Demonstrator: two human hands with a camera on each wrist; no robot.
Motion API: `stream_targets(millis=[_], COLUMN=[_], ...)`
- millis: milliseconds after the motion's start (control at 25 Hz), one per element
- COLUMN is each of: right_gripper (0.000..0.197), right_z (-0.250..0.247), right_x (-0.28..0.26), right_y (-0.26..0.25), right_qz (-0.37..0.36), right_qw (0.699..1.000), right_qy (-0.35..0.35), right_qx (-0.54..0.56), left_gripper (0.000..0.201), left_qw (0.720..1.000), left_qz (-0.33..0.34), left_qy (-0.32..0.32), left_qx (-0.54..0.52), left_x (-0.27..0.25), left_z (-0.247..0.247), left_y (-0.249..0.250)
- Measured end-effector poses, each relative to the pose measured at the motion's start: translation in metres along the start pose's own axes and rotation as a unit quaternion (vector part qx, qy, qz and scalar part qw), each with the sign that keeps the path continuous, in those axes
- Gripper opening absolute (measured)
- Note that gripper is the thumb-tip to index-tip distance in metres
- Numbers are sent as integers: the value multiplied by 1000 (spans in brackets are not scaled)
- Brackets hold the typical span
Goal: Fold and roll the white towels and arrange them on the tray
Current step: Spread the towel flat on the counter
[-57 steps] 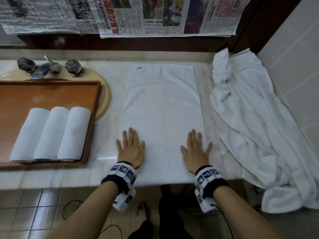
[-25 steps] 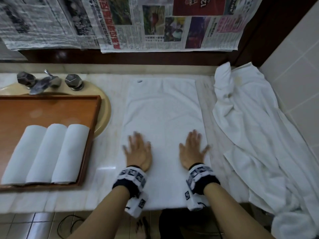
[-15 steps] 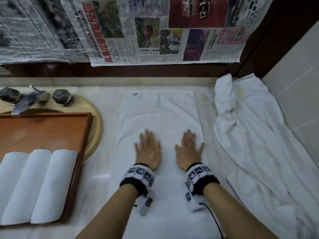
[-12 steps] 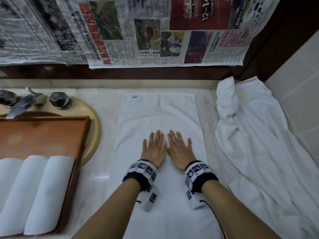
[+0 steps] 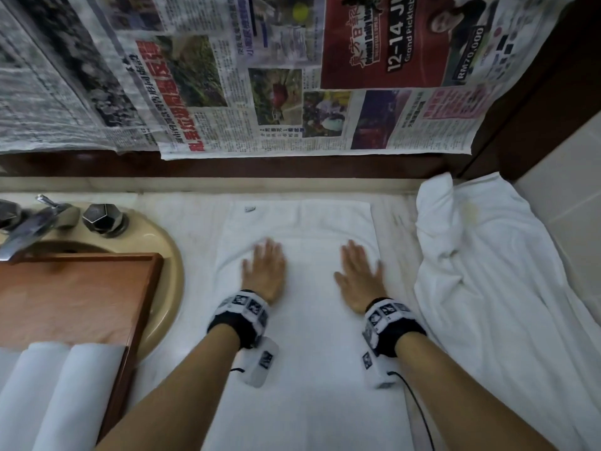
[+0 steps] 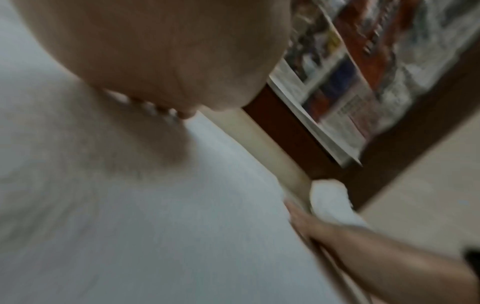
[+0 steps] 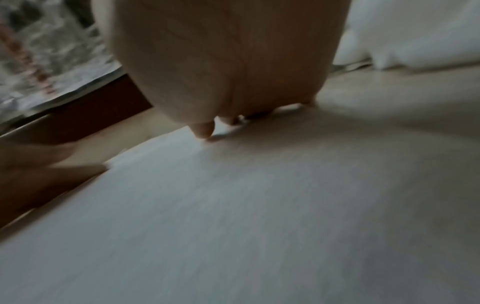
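Head view: the wooden tray point(image 5: 81, 288) at 9 o'clock is cut off by the left edge, as are the rolled towels point(image 5: 65, 385) on it at 8 o'clock. The flat white towel point(image 5: 302, 369) lies centred on the counter; the left hand point(image 5: 264, 271) and right hand point(image 5: 359, 278) press on it palms down, fingers straight, well apart (motion blurs the fingertips).

Left wrist view: blurred; the palm hides the fingers.

Right wrist view: blurred too; only a thumb tip point(image 7: 203, 131) touches towel.
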State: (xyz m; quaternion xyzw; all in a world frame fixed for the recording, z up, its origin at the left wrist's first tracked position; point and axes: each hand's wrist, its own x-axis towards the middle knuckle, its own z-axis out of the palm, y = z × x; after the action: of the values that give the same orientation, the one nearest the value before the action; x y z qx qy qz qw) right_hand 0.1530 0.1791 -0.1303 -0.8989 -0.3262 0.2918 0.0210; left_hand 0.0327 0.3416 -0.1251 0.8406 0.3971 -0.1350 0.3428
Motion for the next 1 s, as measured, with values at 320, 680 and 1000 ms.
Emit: stream_targets(millis=[320,680,1000], right_gripper=[61,62,56], right_z=[-16,-49,-42], right_x=[34,77,96], right_y=[-27,-53,-43], right_qz=[-116,-113,-94], right_qw=[993,993,996], right_qy=[-5,10,4], right_qx=[-3,42,9], left_gripper=[53,54,52], left_qw=[995,994,998], left_qz=[90,75,52], left_qy=[-45,-40,-42], left_qx=[-5,-62,16], left_x=[25,60,81], left_z=[1,-22,-30], left_y=[37,63,40])
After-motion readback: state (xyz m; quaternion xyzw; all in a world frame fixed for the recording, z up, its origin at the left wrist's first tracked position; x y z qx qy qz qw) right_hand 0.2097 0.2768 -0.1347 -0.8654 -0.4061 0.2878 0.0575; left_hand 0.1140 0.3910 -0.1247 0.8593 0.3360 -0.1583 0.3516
